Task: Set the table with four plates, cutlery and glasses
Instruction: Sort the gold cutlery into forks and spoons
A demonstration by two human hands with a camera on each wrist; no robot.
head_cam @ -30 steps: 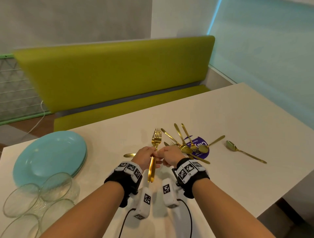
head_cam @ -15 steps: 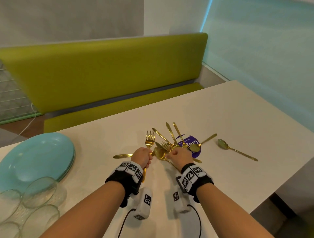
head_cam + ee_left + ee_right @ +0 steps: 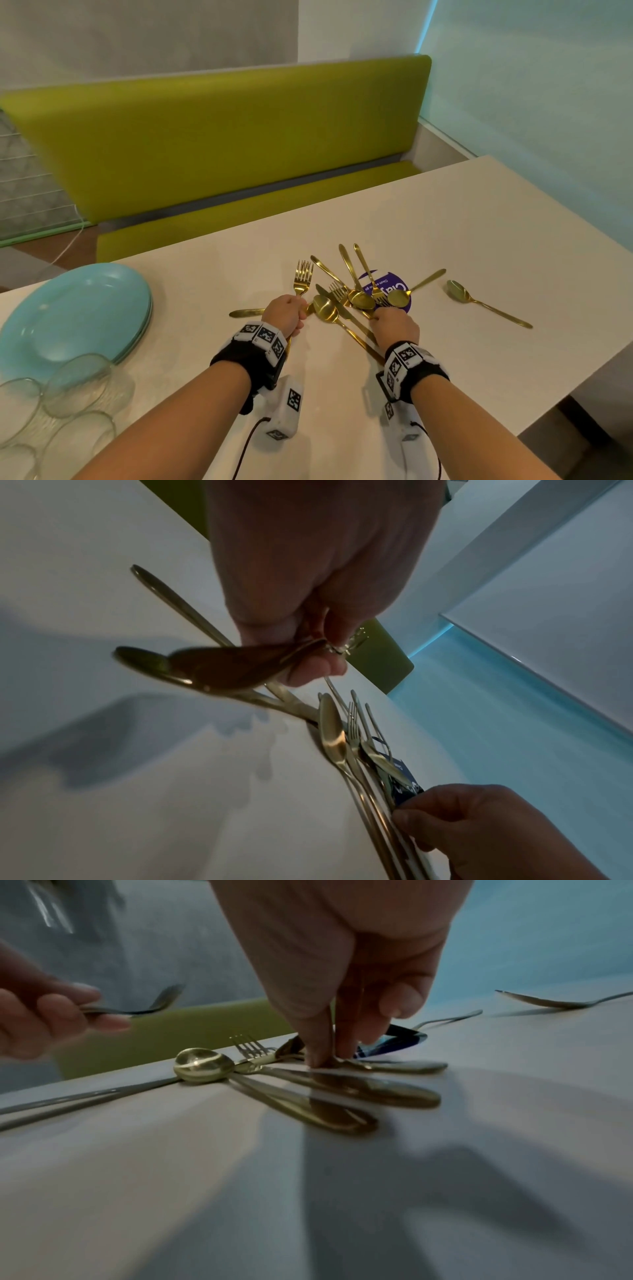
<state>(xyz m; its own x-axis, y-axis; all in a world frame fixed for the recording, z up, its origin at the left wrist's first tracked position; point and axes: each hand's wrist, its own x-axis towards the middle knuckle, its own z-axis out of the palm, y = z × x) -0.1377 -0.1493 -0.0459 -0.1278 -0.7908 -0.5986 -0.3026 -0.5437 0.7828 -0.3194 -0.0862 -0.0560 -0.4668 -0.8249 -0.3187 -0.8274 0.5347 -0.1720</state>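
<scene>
My left hand (image 3: 291, 310) grips gold forks (image 3: 303, 276) by their handles, tines pointing away; the left wrist view shows the handle ends (image 3: 222, 669) sticking out under my left hand (image 3: 308, 656). My right hand (image 3: 380, 313) reaches into the pile of gold cutlery (image 3: 359, 294) on the white table (image 3: 445, 219). In the right wrist view the thumb and forefinger of my right hand (image 3: 330, 1056) pinch a thin gold piece in the pile (image 3: 394, 1066). A spoon (image 3: 325, 308) lies between my hands. A stack of teal plates (image 3: 75, 308) and several glasses (image 3: 78, 387) stand at the left.
One gold spoon (image 3: 479, 301) lies alone right of the pile. A purple round sticker (image 3: 390, 286) is under the cutlery. A gold handle (image 3: 245, 312) pokes out left of my left hand. A green bench (image 3: 222, 137) runs behind the table.
My right hand has left the fork in my left hand and moved right into the pile. My left hand still holds the forks, now slightly lower.
</scene>
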